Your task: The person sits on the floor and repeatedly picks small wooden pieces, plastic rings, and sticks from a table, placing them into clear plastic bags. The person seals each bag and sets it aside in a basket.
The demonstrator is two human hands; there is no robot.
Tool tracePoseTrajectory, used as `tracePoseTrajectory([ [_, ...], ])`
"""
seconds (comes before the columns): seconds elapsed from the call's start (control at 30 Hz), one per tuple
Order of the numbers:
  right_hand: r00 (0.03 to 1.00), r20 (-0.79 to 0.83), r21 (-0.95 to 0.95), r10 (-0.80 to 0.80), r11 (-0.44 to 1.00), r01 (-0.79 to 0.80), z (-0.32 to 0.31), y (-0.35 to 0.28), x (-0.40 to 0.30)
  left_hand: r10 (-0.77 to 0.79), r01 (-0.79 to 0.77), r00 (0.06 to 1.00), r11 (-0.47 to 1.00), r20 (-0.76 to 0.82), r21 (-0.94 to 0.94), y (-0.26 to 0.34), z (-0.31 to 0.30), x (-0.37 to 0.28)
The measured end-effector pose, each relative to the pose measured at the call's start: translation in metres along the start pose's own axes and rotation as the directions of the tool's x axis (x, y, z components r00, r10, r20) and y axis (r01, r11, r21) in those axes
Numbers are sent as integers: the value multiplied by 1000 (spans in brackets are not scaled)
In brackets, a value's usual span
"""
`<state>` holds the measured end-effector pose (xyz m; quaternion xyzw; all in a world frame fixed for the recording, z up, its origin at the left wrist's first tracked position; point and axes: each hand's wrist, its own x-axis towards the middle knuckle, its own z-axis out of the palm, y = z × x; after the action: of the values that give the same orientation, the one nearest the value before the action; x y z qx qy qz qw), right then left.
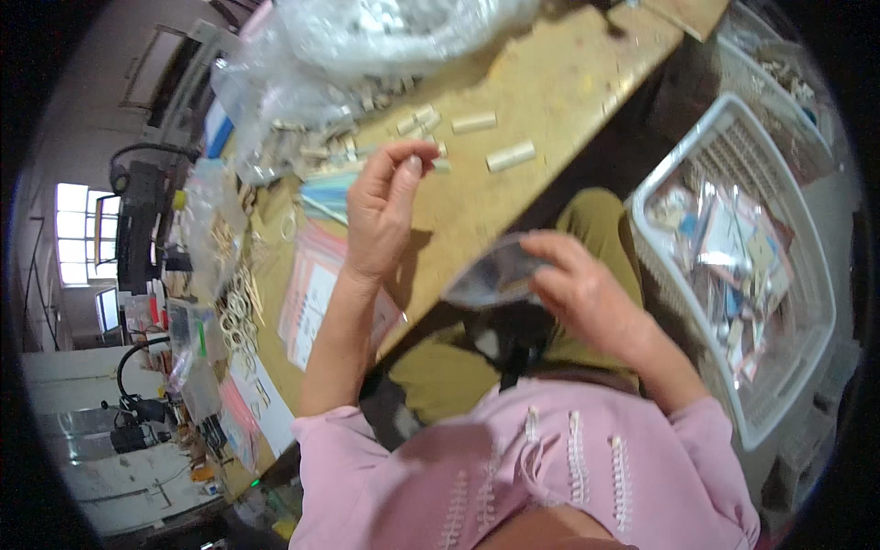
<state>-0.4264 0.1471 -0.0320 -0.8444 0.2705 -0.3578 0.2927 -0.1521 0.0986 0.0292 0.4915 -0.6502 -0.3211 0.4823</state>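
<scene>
My right hand (584,289) pinches the edge of a clear plastic bag (485,278) past the table's near edge, above my lap. Its mouth looks spread; whether anything lies inside is blurred. Over the tabletop, my left hand (385,199) is raised with fingers curled and the thumb close to them. Whether something small sits between those fingertips is hidden. Just beyond them are short cream-coloured pieces, one single piece (474,123) and another (510,157) nearer the table edge. A paired bundle (419,121) lies farther back. Blue and green strips (326,194) fan out beside my left wrist.
Printed pink-edged sheets or packets (309,302) lie under my left forearm. Pale rings (238,316) are heaped farther left. A large clear plastic bag (385,41) covers the far end of the wooden table (577,75). On my right stands a white plastic basket (818,330) holding filled packets.
</scene>
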Motion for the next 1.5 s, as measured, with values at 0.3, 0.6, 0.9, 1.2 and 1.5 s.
tracePoseTrajectory([
  [0.3, 996, 66, 46, 63, 997, -66, 8, 13, -16, 313, -245, 950, 777, -18, 580, -58, -19, 195],
  [0.6, 990, 92, 57, 111, 992, -117, 13, 18, -33, -40, -197, 973, 365, 226, 910, -141, 34, 296],
  [0.9, 989, 66, 31, 135, 990, -137, 9, 20, -39, 292, -334, 937, 599, 189, 727, -162, -12, 231],
  [1.2, 997, -7, 9, 77, 997, -77, -1, 9, -31, 327, -330, 943, 943, 57, 42, -63, 5, 144],
  [1.5, 1000, 5, -54, 23, 998, -23, -6, -17, -8, 260, -340, 912, 911, 318, 232, 27, 29, -66],
])
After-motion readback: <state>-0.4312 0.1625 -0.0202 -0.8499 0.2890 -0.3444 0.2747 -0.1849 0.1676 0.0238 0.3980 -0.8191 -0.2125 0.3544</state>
